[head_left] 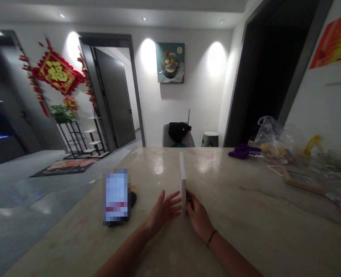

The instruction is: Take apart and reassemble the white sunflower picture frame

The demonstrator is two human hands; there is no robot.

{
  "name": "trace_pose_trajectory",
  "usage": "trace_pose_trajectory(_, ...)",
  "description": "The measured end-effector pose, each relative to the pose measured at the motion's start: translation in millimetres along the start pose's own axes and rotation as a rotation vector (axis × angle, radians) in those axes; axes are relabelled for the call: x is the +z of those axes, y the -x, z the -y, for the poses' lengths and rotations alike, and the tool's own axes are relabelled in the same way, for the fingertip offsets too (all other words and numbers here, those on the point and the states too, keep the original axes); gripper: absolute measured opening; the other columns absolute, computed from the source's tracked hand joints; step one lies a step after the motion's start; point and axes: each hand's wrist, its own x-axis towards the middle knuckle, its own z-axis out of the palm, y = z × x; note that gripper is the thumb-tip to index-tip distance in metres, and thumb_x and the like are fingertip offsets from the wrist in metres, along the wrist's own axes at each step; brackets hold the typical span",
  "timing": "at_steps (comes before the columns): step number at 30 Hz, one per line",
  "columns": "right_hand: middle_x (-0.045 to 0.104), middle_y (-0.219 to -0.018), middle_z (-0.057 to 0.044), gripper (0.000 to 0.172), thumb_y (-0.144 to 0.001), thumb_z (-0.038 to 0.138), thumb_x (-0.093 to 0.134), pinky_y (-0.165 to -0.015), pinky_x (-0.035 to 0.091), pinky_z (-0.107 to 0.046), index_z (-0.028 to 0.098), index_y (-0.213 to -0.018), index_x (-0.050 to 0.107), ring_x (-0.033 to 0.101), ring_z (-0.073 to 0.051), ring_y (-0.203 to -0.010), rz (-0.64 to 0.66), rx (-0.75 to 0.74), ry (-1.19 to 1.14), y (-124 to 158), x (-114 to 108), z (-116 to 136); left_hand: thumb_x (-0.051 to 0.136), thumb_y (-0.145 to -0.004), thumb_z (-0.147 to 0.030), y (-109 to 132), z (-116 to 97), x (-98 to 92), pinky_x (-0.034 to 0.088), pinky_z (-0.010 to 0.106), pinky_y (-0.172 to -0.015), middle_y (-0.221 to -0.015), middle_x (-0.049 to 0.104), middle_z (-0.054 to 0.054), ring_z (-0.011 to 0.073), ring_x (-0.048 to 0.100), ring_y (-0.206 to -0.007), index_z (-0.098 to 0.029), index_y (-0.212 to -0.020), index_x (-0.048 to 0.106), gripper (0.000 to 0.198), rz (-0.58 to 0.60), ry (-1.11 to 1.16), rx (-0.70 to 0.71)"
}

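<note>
A thin white panel (183,181) is upright at the table (245,234). The right hand (198,216) contacts its right face. The left hand (162,211), fingers spread, is at the left face; contact is unclear. A phone (116,195) is located left, a wooden frame (303,186) far right.

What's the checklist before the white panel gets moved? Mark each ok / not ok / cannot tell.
1. White panel upright, edge toward camera: ok
2. Left hand closed on panel: not ok, fingers spread at its left side
3. Right hand at panel's right side: ok
4. Right hand's grip firm: cannot tell, fingers partly hidden
5. Phone apart from left hand: ok
6. Wooden frame apart from right hand: ok
</note>
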Motion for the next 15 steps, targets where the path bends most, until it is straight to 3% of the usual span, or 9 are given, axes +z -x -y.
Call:
trace_pose_trajectory(4, 0.059, -0.113, -0.006, 0.043, -0.080, 0.019, 0.036, -0.086, 0.043, -0.031, 0.021, -0.121, 0.047, 0.057, -0.017, -0.100, -0.016, -0.043, 0.196, 1, -5, 7, 0.032, -0.073, -0.068, 1, 2, 4.0, 0.030, 0.039, -0.093, -0.124, 0.051, 0.010, 0.0240, 0.054, -0.101, -0.022, -0.118, 0.051, 0.067, 0.046, 0.015, 0.009)
trace_pose_trajectory(7, 0.060, -0.113, -0.006, 0.045, -0.081, 0.015, 0.033, -0.085, 0.043, -0.029, 0.019, -0.123, 0.045, 0.057, -0.017, -0.099, -0.021, -0.069, 0.369, 1, -8, 12, 0.030, -0.074, -0.068, 4, -10, 5.3, 0.031, 0.042, -0.091, -0.118, 0.055, 0.013, 0.0255, 0.056, -0.099, -0.021, -0.125, 0.044, 0.071, 0.043, 0.065, 0.020)
trace_pose_trajectory(11, 0.059, -0.113, -0.009, 0.045, -0.079, 0.011, 0.033, -0.086, 0.041, -0.033, 0.017, -0.122, 0.048, 0.055, -0.020, -0.098, -0.023, -0.151, 0.653, 0, -12, 16, 0.029, -0.077, -0.065, 13, -39, 5.4, 0.036, 0.045, -0.087, -0.120, 0.054, 0.011, 0.0255, 0.058, -0.095, -0.027, -0.133, 0.029, 0.068, -0.095, 0.140, 0.191)
trace_pose_trajectory(15, 0.060, -0.111, -0.008, 0.045, -0.079, 0.009, 0.035, -0.084, 0.040, -0.037, 0.019, -0.120, 0.049, 0.054, -0.021, -0.092, 0.003, -0.226, 0.816, 0, -11, 20, 0.035, -0.080, -0.056, 23, -55, 4.2, 0.043, 0.038, -0.079, -0.113, 0.058, 0.008, 0.0216, 0.060, -0.088, -0.025, -0.130, 0.035, 0.059, -0.216, 0.072, 0.237)
